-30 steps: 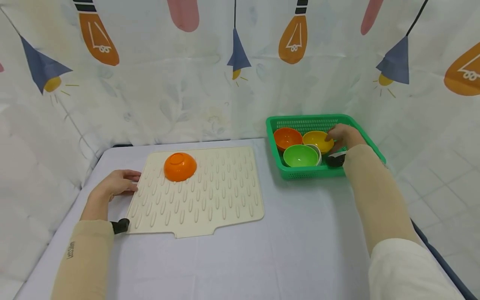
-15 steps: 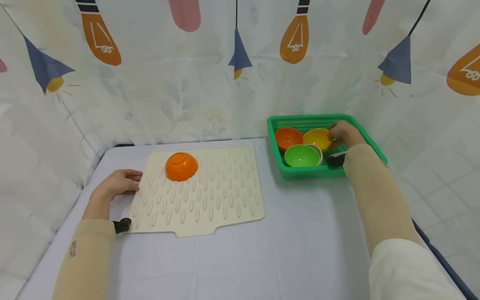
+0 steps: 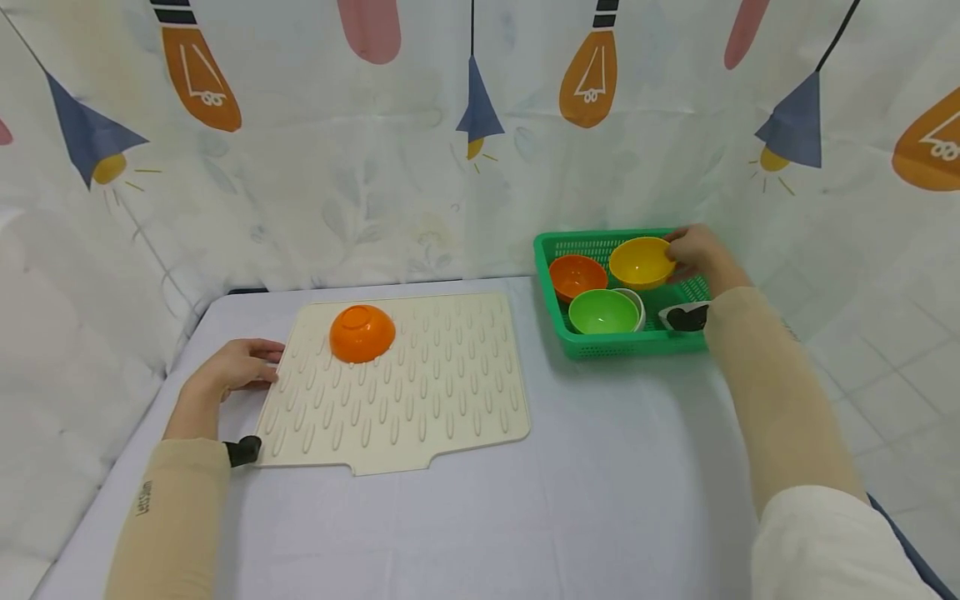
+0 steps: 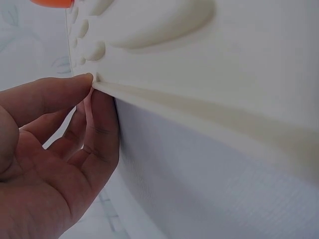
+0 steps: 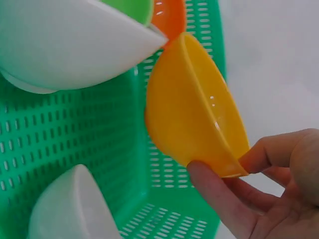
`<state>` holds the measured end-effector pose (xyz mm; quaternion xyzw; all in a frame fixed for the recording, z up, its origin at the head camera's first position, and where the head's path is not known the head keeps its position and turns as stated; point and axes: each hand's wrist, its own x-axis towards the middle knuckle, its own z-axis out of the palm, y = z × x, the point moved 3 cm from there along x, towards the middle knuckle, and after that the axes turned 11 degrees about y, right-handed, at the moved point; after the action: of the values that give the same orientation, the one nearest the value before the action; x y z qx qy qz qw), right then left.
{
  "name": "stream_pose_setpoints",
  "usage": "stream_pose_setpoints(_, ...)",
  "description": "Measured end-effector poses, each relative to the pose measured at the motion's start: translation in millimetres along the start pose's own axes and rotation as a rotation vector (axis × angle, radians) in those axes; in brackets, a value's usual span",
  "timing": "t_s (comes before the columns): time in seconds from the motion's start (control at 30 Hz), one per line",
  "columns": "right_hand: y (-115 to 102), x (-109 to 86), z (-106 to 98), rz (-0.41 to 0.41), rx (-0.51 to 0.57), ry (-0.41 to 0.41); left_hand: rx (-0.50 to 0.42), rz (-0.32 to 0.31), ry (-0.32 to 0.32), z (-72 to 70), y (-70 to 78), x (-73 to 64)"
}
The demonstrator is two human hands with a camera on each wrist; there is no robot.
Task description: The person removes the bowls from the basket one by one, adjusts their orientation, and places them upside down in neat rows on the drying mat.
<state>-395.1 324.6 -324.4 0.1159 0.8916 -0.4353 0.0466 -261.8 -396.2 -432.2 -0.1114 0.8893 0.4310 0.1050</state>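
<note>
My left hand (image 3: 238, 367) pinches the left edge of a cream, ridged drying mat (image 3: 442, 383), thumb above and fingers underneath in the left wrist view. Upside down near the mat's back left lies an orange bowl (image 3: 362, 335). Over at the right, my right hand (image 3: 701, 254) holds a yellow bowl (image 3: 641, 262) by its rim, thumb on one side and fingers on the other. That bowl is tilted within the green basket (image 5: 164, 199). Beside it in the basket are a second orange bowl (image 3: 577, 277) and a green bowl (image 3: 602, 312) nested on a white bowl (image 5: 75, 45).
Another white bowl (image 5: 70, 209) sits in the basket under my right wrist. A white cloth covers the table (image 3: 480, 533). Behind it hangs a curtain (image 3: 337, 183) printed with lamps and bulbs.
The right hand has lifted the yellow bowl up and back a little from among the other bowls. The left hand and the mat have stayed in place.
</note>
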Motion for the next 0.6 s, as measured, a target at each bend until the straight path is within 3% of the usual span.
stream_pose_setpoints(0.3, -22.4, -8.5, -4.1, -0.041, 0.070, -0.047, 0.007, -0.004, 0.001, 0.0, 1.6, -1.5)
stream_pose_setpoints(0.6, -51.4, -28.6, 12.9, -0.106, 0.147, -0.151, 0.005, -0.013, 0.000, 0.9, 4.0, -3.3)
